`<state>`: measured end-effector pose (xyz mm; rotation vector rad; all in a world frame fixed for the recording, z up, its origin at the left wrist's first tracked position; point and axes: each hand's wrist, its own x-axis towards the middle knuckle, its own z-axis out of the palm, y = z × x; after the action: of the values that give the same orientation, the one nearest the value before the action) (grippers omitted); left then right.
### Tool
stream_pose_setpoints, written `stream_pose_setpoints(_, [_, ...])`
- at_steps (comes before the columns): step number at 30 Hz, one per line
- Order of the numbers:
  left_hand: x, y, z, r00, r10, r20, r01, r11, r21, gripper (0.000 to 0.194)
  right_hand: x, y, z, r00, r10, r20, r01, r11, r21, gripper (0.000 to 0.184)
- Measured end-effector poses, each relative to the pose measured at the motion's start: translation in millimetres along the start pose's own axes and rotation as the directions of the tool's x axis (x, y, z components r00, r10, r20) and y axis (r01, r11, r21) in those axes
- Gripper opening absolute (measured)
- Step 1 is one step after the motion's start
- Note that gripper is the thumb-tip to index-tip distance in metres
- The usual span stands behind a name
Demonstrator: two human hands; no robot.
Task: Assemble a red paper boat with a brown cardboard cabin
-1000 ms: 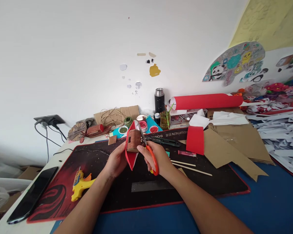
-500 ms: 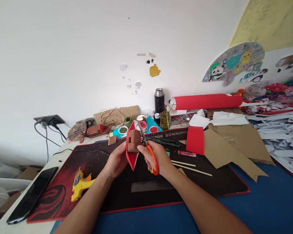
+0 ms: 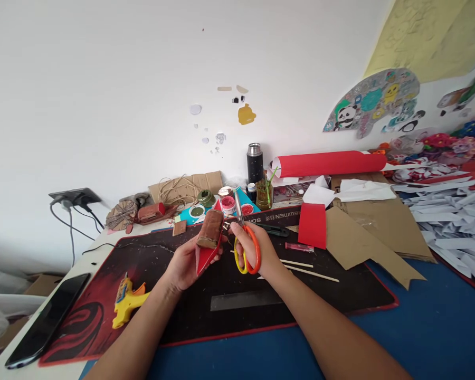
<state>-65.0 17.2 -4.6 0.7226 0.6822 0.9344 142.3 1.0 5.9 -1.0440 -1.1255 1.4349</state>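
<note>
My left hand (image 3: 185,263) is closed around a small brown-painted cardboard piece (image 3: 210,229) with rounded sides. A folded red paper (image 3: 205,257) is wrapped against its underside and comes to a point near my palm. To the right, my right hand (image 3: 257,248) grips scissors (image 3: 252,252) with one orange and one yellow handle loop. Their blades point up and away, beside the brown piece but apart from it. Both hands are raised over the black desk mat (image 3: 237,327).
A yellow glue gun (image 3: 125,303) and a phone (image 3: 49,319) lie on the left. Paint jars (image 3: 228,205) and a black flask (image 3: 255,163) stand at the back. Thin sticks (image 3: 314,273), a box cutter (image 3: 272,230), red paper (image 3: 312,226) and cardboard (image 3: 360,245) lie on the right.
My left hand has turned the brown piece, so the red paper now shows mostly below it. The scissors have moved slightly away to the right, and their yellow loop shows more.
</note>
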Motion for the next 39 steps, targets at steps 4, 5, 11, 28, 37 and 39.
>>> stream_pose_setpoints(4, [-1.2,-2.8,3.3,0.999,-0.007,0.042,0.006,1.000,0.024,0.032,1.1,2.4,-0.8,1.000,-0.015,0.006,0.015,1.000,0.012,0.059])
stream_pose_setpoints(5, [-1.5,-3.9,4.6,0.998,-0.007,0.056,0.005,1.000,0.029,0.031,1.2,2.6,-1.1,1.000,-0.017,0.007,0.017,1.000,0.014,0.059])
stream_pose_setpoints(11, [-2.6,-8.0,9.8,0.999,0.016,0.038,-0.020,0.995,0.099,0.051,5.2,1.7,-5.0,1.000,0.024,-0.019,-0.024,0.999,0.028,0.058])
stream_pose_setpoints(28, [-9.1,-8.8,21.4,0.993,0.062,-0.098,-0.036,0.968,0.250,0.062,2.2,6.6,-5.6,0.997,0.007,0.073,0.005,0.987,-0.163,0.045])
stream_pose_setpoints(37, [-9.1,-9.7,24.0,0.991,0.064,-0.119,-0.034,0.972,0.232,0.064,0.9,5.9,-5.9,0.998,0.005,0.066,0.007,0.983,-0.185,0.041])
stream_pose_setpoints(39, [-8.8,-10.3,23.3,0.992,0.060,-0.115,-0.033,0.975,0.221,0.063,0.8,6.0,-5.9,0.998,0.003,0.064,0.009,0.982,-0.186,0.041])
